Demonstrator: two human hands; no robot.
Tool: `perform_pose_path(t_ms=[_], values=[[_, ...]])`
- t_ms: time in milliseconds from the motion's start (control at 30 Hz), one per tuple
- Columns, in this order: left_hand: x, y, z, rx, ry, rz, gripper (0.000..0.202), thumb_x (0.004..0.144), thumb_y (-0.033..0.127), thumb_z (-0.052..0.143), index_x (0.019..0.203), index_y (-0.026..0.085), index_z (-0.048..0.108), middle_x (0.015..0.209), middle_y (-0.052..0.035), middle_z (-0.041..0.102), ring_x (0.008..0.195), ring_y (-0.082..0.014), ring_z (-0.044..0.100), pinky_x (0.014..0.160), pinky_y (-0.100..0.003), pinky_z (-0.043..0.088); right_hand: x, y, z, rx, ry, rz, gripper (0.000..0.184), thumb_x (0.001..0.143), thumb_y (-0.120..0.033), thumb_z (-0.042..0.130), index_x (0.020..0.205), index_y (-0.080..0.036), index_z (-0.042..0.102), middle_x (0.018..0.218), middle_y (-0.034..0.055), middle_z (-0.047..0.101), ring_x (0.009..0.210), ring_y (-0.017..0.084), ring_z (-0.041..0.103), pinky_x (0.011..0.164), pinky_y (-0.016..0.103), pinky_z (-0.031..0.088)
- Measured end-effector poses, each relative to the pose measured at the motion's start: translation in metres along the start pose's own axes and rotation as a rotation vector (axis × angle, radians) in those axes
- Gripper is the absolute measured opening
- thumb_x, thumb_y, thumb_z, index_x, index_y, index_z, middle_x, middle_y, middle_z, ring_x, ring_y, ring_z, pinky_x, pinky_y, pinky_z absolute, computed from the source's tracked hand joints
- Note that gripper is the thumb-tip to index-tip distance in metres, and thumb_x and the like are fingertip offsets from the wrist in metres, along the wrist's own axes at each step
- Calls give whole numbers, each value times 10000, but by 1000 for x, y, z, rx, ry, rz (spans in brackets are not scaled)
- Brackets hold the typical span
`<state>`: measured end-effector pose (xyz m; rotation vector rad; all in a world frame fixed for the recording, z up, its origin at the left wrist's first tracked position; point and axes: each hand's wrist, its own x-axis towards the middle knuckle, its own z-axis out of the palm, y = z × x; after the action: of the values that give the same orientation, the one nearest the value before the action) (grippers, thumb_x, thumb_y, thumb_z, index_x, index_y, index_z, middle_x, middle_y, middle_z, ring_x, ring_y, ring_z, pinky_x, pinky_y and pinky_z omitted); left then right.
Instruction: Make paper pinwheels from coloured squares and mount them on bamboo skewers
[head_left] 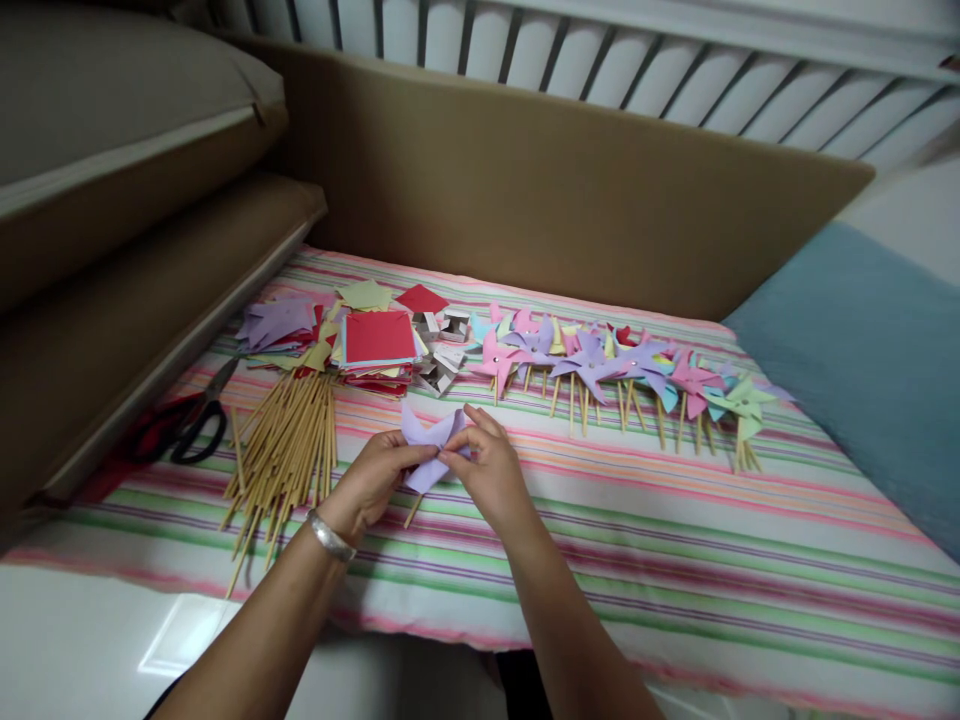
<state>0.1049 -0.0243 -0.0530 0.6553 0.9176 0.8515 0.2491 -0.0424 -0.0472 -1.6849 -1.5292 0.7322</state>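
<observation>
Between my hands is a light purple paper pinwheel (429,436), with a thin wooden stick (413,511) sticking out below it. My left hand (377,472) grips the paper from the left, its thumb near the centre. From the right, my right hand (486,462) pinches the middle of the pinwheel between thumb and fingers; any small part there is hidden by the fingertips. A silver bracelet is on my left wrist. Left of my hands lies a fan-shaped pile of wooden sticks (292,445). A stack of square paper sheets (379,338), red on top, sits just beyond them.
Finished pinwheels (589,365) in several colours lie in a row at the right. Small open boxes (442,368) stand beside the paper stack. Black-handled scissors (196,418) and cut paper pieces (277,322) are at the left. A brown board (540,185) borders the striped cloth (675,560).
</observation>
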Motion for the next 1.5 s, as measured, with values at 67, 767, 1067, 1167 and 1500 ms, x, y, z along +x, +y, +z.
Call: perform_pose_path(t_ms=[67, 767, 1067, 1167, 1500], values=[[0, -1, 0, 14, 5, 0, 232, 516, 200, 791, 716, 110, 717, 656, -40, 692, 567, -108, 578, 569, -207, 417, 0, 0, 1, -3, 7, 5, 56, 635, -152, 692, 661, -199, 678, 1338, 119, 488, 1293, 276, 358, 1047, 444, 269], [2, -3, 5, 103, 71, 47, 170, 525, 182, 759, 680, 130, 711, 639, -29, 687, 549, -120, 571, 555, -228, 406, 1, 2, 5, 880, -54, 397, 641, 474, -153, 754, 1081, -178, 550, 745, -33, 660, 686, 164, 607, 670, 283, 454], [-2, 2, -2, 102, -64, 134, 287, 623, 246, 746, 881, 144, 673, 836, -54, 691, 730, -137, 612, 699, -248, 442, 6, 7, -9, 1010, 4, 367, 587, 493, -130, 741, 1046, -188, 553, 787, -25, 674, 706, 166, 610, 673, 288, 460], [-5, 6, -4, 163, -119, 213, 328, 596, 193, 764, 902, 149, 657, 934, -76, 684, 809, -145, 607, 773, -266, 444, 8, 10, -19, 1046, 20, 381, 442, 510, -160, 733, 922, -191, 575, 764, -8, 675, 697, 195, 615, 653, 326, 479], [1, -4, 5, 281, -61, 293, 199, 571, 237, 774, 692, 151, 641, 645, -5, 632, 612, -120, 547, 612, -233, 397, 12, 8, -14, 1051, 118, 283, 341, 532, -168, 697, 849, -195, 574, 681, -25, 637, 642, 167, 571, 629, 298, 446]])
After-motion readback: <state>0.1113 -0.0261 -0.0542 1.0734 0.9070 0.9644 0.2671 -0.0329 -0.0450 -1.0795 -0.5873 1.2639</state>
